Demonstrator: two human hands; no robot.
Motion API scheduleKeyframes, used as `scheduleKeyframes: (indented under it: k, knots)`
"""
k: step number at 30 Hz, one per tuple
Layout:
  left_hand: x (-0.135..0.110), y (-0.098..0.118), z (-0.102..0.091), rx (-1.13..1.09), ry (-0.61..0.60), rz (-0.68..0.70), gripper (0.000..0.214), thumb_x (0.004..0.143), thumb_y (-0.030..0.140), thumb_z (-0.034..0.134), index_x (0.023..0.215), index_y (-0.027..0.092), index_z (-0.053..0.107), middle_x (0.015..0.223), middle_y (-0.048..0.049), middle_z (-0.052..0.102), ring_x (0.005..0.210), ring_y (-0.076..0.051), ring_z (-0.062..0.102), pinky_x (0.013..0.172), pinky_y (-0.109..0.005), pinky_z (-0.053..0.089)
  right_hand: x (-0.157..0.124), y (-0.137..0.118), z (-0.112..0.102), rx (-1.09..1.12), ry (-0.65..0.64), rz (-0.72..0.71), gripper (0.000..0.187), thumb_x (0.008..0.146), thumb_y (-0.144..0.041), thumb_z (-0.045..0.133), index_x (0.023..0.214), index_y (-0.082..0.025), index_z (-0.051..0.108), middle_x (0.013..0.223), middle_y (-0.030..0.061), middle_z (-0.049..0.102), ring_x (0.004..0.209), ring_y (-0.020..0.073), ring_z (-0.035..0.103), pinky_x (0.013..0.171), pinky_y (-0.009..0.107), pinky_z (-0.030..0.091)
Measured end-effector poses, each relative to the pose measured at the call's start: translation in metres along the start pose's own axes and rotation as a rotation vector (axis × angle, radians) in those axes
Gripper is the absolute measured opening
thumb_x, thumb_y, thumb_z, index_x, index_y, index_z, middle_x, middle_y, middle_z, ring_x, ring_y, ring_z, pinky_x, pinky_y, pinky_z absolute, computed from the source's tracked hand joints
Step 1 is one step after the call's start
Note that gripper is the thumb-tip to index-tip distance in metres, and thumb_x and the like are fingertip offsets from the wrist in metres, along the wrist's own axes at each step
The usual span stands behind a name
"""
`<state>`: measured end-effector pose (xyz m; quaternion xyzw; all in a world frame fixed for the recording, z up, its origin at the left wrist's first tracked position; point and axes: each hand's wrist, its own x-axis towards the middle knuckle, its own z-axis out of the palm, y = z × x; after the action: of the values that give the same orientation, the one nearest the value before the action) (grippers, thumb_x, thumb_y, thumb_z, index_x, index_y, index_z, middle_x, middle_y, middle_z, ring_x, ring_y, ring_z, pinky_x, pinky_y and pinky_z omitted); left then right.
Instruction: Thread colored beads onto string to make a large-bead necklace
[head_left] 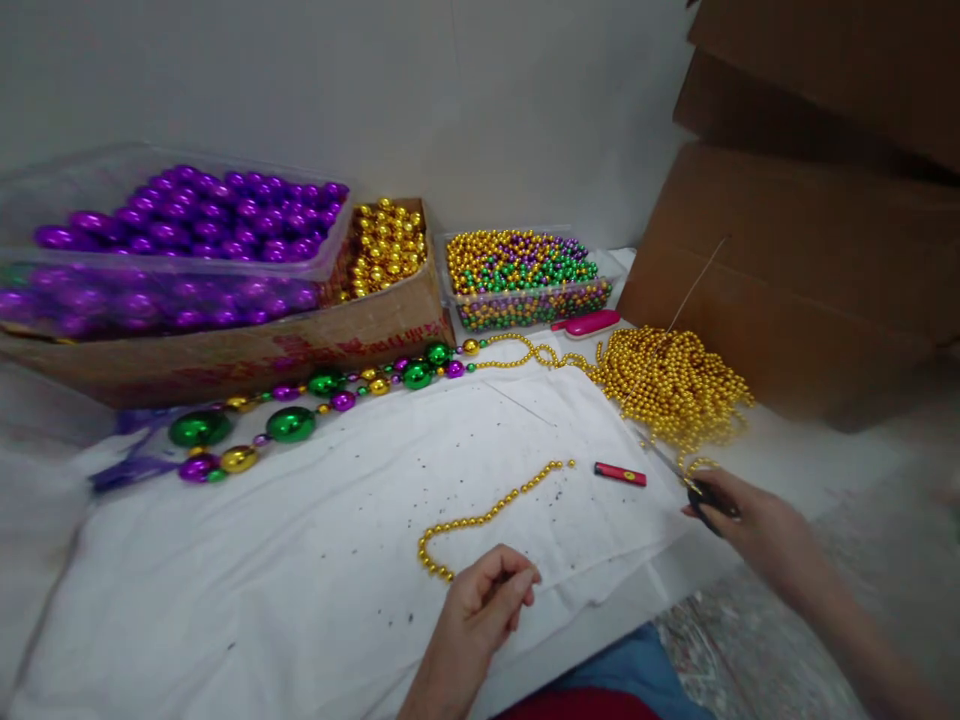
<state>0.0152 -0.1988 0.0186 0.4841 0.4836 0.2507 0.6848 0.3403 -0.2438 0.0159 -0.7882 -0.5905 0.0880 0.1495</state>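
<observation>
A short strand of gold beads (480, 520) curves over the white cloth, and one end of it meets the side of my left hand (487, 610). That hand is closed, thumb pressed against the curled fingers; what lies in the pinch is too small to make out. At the right edge of the cloth, my right hand (750, 515) grips scissors (705, 500) by their black handles, blades pointing left. Just beyond the blades lies a heap of gold bead strands (667, 385). A red lighter (620, 474) rests between the hands.
A bead garland (291, 424) with green, purple and gold balls crosses the cloth (262, 560). Behind stand a tub of purple balls (225, 265), a carton of gold beads (262, 355) and a mixed-bead tub (532, 295). A pink object (592, 323) and cardboard boxes (787, 290) are rightward.
</observation>
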Motion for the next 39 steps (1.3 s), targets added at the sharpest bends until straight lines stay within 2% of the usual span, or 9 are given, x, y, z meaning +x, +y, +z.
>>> scheduleKeyframes:
  k: [2, 5, 9, 12, 19, 23, 27, 34, 39]
  knots:
    - [0.001, 0.001, -0.002, -0.024, 0.037, 0.002, 0.027, 0.077, 0.042, 0.061, 0.073, 0.015, 0.058, 0.061, 0.0017, 0.051, 0.049, -0.007, 0.037, 0.044, -0.019, 0.024, 0.016, 0.007, -0.003, -0.134, -0.027, -0.068, 0.021, 0.080, -0.038, 0.057, 0.096, -0.027, 0.065, 0.093, 0.0027, 0.069, 0.086, 0.0237, 0.063, 0.069, 0.030, 0.046]
    - [0.002, 0.001, -0.003, -0.058, 0.064, 0.008, 0.029, 0.075, 0.044, 0.063, 0.073, 0.015, 0.059, 0.062, 0.0023, 0.051, 0.048, -0.006, 0.037, 0.043, -0.018, 0.023, 0.031, 0.002, 0.007, -0.207, -0.069, -0.108, 0.014, 0.082, -0.034, 0.057, 0.089, -0.026, 0.066, 0.089, 0.0027, 0.067, 0.083, 0.0217, 0.063, 0.065, 0.028, 0.043]
    - [0.000, 0.002, -0.006, -0.081, 0.107, -0.004, 0.032, 0.073, 0.046, 0.064, 0.071, 0.015, 0.059, 0.061, 0.0026, 0.051, 0.048, -0.006, 0.036, 0.043, -0.018, 0.024, 0.042, -0.012, 0.025, -0.213, -0.030, -0.082, 0.019, 0.086, -0.025, 0.051, 0.101, -0.023, 0.063, 0.096, 0.0042, 0.065, 0.081, 0.0199, 0.063, 0.066, 0.027, 0.042]
    - [-0.002, 0.002, -0.010, -0.093, 0.142, -0.011, 0.033, 0.072, 0.047, 0.066, 0.071, 0.015, 0.060, 0.061, 0.0024, 0.051, 0.048, -0.006, 0.036, 0.042, -0.017, 0.025, 0.044, -0.013, 0.028, -0.208, -0.024, -0.097, 0.024, 0.087, -0.022, 0.048, 0.109, -0.024, 0.059, 0.102, 0.0046, 0.063, 0.086, 0.0192, 0.062, 0.071, 0.027, 0.043]
    - [0.003, 0.002, -0.013, -0.108, 0.154, -0.006, 0.033, 0.071, 0.047, 0.067, 0.072, 0.015, 0.061, 0.062, 0.0018, 0.052, 0.048, -0.006, 0.036, 0.042, -0.017, 0.026, 0.038, -0.001, 0.020, -0.301, -0.095, -0.116, 0.014, 0.086, -0.022, 0.052, 0.096, -0.022, 0.062, 0.092, 0.0039, 0.062, 0.079, 0.0193, 0.064, 0.064, 0.026, 0.041]
    - [0.005, 0.002, -0.012, -0.114, 0.140, -0.006, 0.032, 0.071, 0.047, 0.067, 0.072, 0.015, 0.061, 0.062, 0.0018, 0.052, 0.048, -0.005, 0.036, 0.042, -0.016, 0.026, 0.040, -0.008, 0.025, -0.378, -0.102, -0.107, 0.013, 0.085, -0.019, 0.053, 0.094, -0.020, 0.062, 0.093, 0.0053, 0.061, 0.077, 0.0205, 0.064, 0.060, 0.027, 0.039]
    - [0.001, 0.002, -0.016, -0.124, 0.179, -0.013, 0.031, 0.071, 0.046, 0.067, 0.073, 0.016, 0.062, 0.063, 0.0018, 0.053, 0.048, -0.006, 0.037, 0.042, -0.016, 0.026, 0.047, -0.016, 0.032, -0.423, -0.090, -0.094, 0.015, 0.086, -0.017, 0.051, 0.096, -0.020, 0.061, 0.092, 0.0057, 0.061, 0.072, 0.0200, 0.063, 0.056, 0.027, 0.036]
    - [-0.002, 0.000, -0.019, -0.160, 0.238, -0.046, 0.034, 0.066, 0.048, 0.069, 0.069, 0.015, 0.062, 0.060, 0.0014, 0.052, 0.048, -0.006, 0.037, 0.041, -0.016, 0.023, 0.058, -0.025, 0.038, -0.397, -0.065, -0.089, 0.018, 0.089, -0.020, 0.046, 0.102, -0.019, 0.059, 0.099, 0.0067, 0.058, 0.071, 0.0186, 0.061, 0.053, 0.026, 0.032]
    - [-0.002, 0.006, -0.013, -0.154, 0.224, -0.045, 0.029, 0.069, 0.044, 0.068, 0.071, 0.016, 0.062, 0.062, 0.0018, 0.052, 0.048, -0.006, 0.036, 0.042, -0.016, 0.024, 0.087, -0.040, 0.047, -0.289, -0.065, -0.095, 0.018, 0.087, -0.020, 0.050, 0.102, -0.021, 0.059, 0.104, 0.0064, 0.057, 0.081, 0.0170, 0.059, 0.061, 0.024, 0.036]
